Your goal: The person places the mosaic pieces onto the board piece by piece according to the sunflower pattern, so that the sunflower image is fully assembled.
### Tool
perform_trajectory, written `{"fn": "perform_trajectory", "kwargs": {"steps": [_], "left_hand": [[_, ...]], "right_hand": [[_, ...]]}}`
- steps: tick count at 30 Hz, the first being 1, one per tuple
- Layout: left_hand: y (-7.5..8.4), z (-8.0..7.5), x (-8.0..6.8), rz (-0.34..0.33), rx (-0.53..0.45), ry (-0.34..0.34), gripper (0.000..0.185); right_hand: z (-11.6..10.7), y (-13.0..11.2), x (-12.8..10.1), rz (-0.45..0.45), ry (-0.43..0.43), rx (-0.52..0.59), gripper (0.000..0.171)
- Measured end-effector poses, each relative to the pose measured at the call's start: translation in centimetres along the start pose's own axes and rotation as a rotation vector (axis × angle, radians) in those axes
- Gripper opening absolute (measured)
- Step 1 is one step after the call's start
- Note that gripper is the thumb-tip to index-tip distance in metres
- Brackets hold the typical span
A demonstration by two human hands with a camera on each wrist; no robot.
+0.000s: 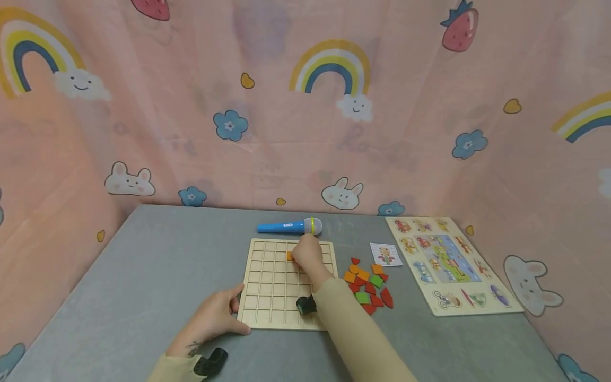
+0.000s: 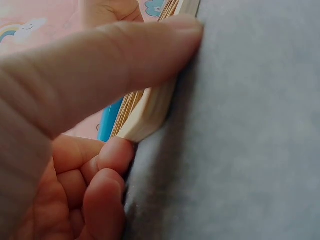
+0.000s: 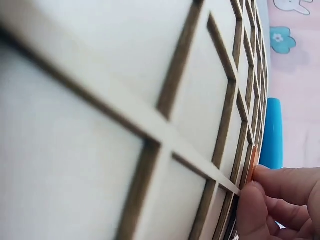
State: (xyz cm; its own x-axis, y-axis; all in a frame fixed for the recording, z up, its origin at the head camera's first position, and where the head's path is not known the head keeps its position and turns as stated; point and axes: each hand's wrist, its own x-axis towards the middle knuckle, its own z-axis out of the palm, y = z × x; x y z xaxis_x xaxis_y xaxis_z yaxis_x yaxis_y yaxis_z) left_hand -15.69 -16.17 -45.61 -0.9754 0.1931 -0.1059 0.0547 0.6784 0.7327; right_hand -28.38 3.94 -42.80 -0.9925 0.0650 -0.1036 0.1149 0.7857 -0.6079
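A pale wooden grid board (image 1: pixel 272 297) lies on the grey table. My left hand (image 1: pixel 216 314) holds the board's near left corner; in the left wrist view the thumb (image 2: pixel 150 50) presses along one edge and curled fingers touch the corner. Over the board's upper part reaches my right hand (image 1: pixel 309 255). An orange tile (image 1: pixel 289 255) shows beside its fingertips in an upper cell. In the right wrist view the thumb and forefinger pinch at this orange tile (image 3: pixel 253 159), which they partly hide.
Right of the board lie several loose red, orange and green pieces (image 1: pixel 363 277) and a small picture card (image 1: pixel 385 254). A picture puzzle board (image 1: pixel 496 305) lies farther right. Behind the grid board is a blue toy microphone (image 1: pixel 281 227). A pink patterned curtain stands behind the table.
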Motion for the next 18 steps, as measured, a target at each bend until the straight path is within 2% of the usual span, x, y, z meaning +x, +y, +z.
{"fn": "perform_trajectory", "kwargs": {"steps": [4,7,11,14,18], "left_hand": [[0.0,0.0,0.0,0.001,-0.008,-0.010,0.105],[0.1,0.0,0.0,-0.003,-0.017,-0.020,0.105],[0.1,0.0,0.0,-0.012,-0.022,-0.022,0.105],[0.0,-0.1,-0.1,-0.021,-0.025,-0.019,0.105],[0.0,-0.1,0.0,-0.025,-0.023,-0.016,0.105]], "right_hand": [[-1.1,0.5,0.1,-0.024,0.014,-0.063,0.036],[-3.3,2.2,0.6,-0.014,0.018,-0.093,0.030],[-6.2,5.0,1.0,0.068,0.036,-0.262,0.012],[-7.4,6.8,1.0,0.138,0.030,-0.391,0.017],[-7.7,8.4,0.9,0.171,-0.017,-0.419,0.025]]}}
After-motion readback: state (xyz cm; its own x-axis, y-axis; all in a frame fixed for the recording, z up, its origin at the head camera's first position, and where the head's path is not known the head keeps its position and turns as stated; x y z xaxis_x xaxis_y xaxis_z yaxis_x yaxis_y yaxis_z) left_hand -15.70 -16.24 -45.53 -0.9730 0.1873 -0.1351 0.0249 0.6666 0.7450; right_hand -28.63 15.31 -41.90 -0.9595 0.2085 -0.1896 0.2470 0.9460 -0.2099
